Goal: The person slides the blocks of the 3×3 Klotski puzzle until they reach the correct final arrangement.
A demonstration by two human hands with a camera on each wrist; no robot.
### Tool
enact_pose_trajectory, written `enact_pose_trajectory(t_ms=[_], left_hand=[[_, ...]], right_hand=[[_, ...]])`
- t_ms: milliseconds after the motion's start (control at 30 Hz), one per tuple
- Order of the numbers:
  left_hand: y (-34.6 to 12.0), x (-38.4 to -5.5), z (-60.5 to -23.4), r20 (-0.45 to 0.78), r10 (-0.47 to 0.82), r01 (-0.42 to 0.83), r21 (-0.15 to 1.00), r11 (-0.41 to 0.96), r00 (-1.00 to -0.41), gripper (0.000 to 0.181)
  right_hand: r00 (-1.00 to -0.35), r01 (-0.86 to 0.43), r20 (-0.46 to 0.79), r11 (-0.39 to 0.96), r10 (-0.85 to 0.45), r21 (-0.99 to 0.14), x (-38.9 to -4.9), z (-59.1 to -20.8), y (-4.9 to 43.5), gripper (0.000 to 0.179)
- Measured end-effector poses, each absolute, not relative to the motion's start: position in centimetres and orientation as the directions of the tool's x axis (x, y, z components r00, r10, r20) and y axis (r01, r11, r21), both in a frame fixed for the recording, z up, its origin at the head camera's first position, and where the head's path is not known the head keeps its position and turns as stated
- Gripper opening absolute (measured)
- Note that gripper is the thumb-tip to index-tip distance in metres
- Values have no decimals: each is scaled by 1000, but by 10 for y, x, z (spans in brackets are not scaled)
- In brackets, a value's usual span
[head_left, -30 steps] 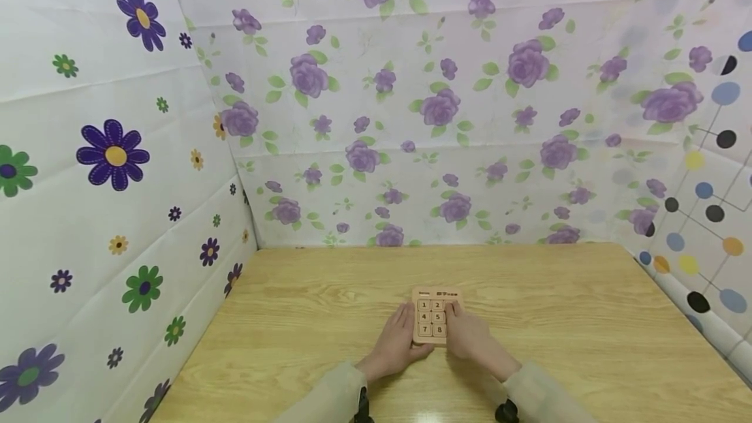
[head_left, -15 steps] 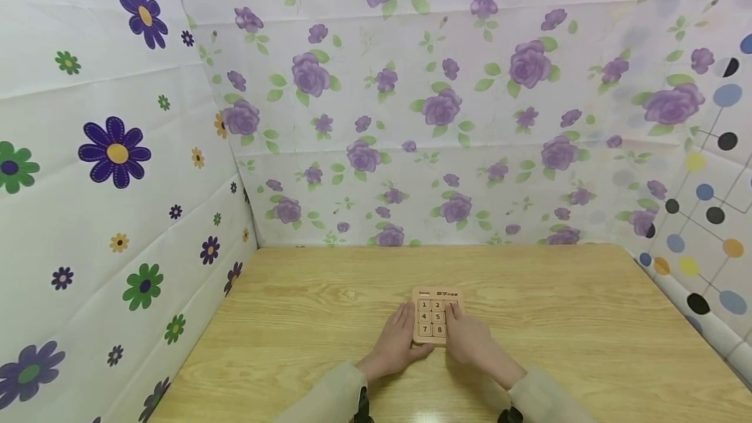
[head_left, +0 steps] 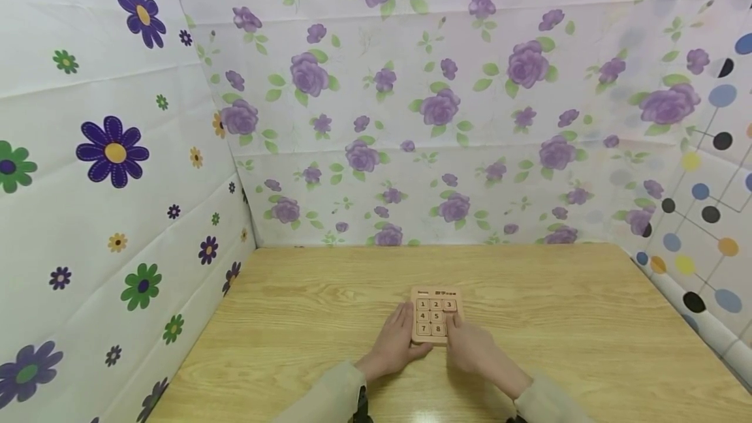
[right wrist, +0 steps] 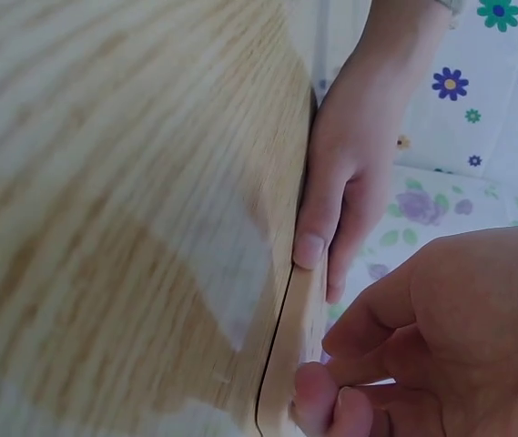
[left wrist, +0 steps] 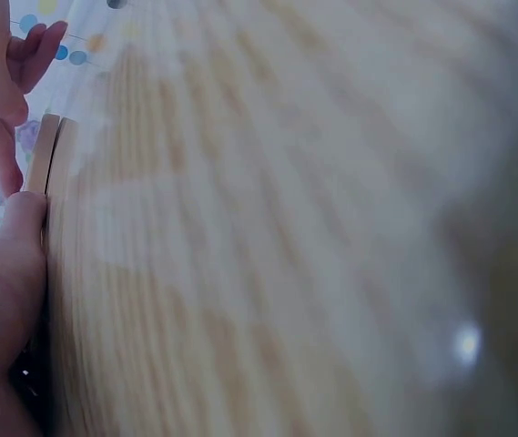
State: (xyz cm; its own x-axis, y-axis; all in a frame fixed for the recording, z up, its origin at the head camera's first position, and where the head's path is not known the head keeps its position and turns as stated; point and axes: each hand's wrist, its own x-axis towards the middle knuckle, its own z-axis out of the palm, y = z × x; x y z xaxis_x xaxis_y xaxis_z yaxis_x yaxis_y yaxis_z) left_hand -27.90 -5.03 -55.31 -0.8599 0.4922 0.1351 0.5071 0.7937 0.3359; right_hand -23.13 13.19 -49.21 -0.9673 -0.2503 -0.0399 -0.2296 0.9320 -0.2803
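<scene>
A wooden number sliding puzzle (head_left: 437,316) lies flat on the table in the head view, with several square numbered tiles in its frame. Tile 3 (head_left: 449,305) sits at the upper right of the grid; tiles 1 and 2 are beside it. My left hand (head_left: 393,344) rests along the frame's left side with straight fingers, its thumb at the near edge. My right hand (head_left: 471,346) covers the lower right of the grid, fingertips just below tile 3, hiding what is there. In the right wrist view, the right fingers (right wrist: 359,332) bend loosely over the frame's edge (right wrist: 306,309).
The light wood-grain tabletop (head_left: 317,292) extends around the puzzle. White cloth with purple roses (head_left: 440,109) hangs behind it. A daisy-patterned cloth (head_left: 147,214) stands at the left and a dotted one (head_left: 717,214) at the right.
My right fingertips have drawn back from the upper right tile toward me, so the 3 shows in full. The left hand and the puzzle keep their place.
</scene>
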Motion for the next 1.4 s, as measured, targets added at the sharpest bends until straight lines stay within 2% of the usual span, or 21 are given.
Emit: enact_pose_trajectory(t_ms=[900, 1200, 1400], left_hand=[[-51, -279, -555, 110, 489, 494, 343, 799, -866, 96], [-51, -280, -556, 112, 493, 499, 347, 794, -863, 95], [-50, -281, -557, 113, 493, 500, 335, 798, -863, 95]], right_hand=[[-959, -237, -96, 938, -268, -254, -225, -494, 131, 55], [-953, -273, -85, 947, -290, -170, -231, -497, 132, 53], [-960, -251, -72, 945, -271, -212, -235, -498, 133, 54]])
